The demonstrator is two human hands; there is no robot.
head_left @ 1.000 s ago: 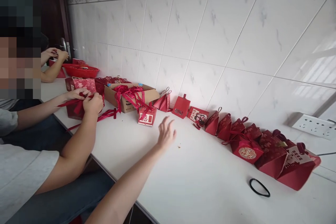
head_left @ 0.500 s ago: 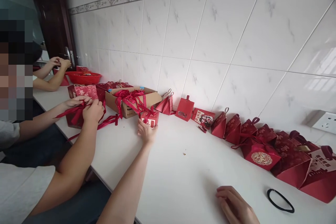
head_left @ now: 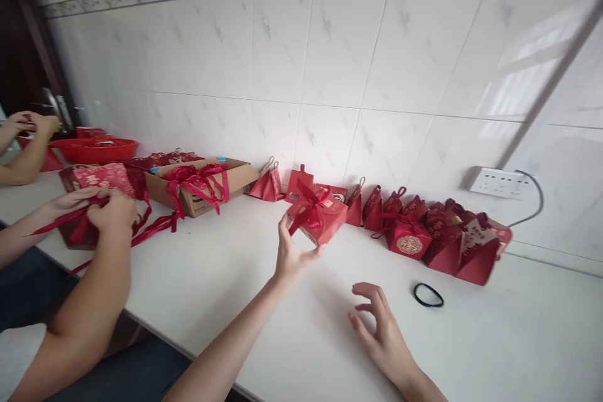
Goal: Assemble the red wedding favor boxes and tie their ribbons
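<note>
My left hand (head_left: 294,254) grips a small red gift box (head_left: 325,213) by its near left edge and holds it tilted above the white table (head_left: 264,326). A dark red ribbon bow is tied across the top of the box. My right hand (head_left: 381,333) hovers over the table to the lower right, fingers apart and curved, with nothing in it. Nearest to that hand lies a black hair tie (head_left: 428,295).
Along the wall stands a row of red gift boxes (head_left: 409,239). To the left, a cardboard box (head_left: 191,198) overflows with red ribbons. Beside it, a co-worker's hands (head_left: 113,207) handle ribbon. Farther back are a red basin (head_left: 97,151) and another person's hands (head_left: 40,125).
My left hand has brought the gift box right, away from the ribbon carton and closer. My right hand has come farther into view, fingers spreading. The view has turned right.
</note>
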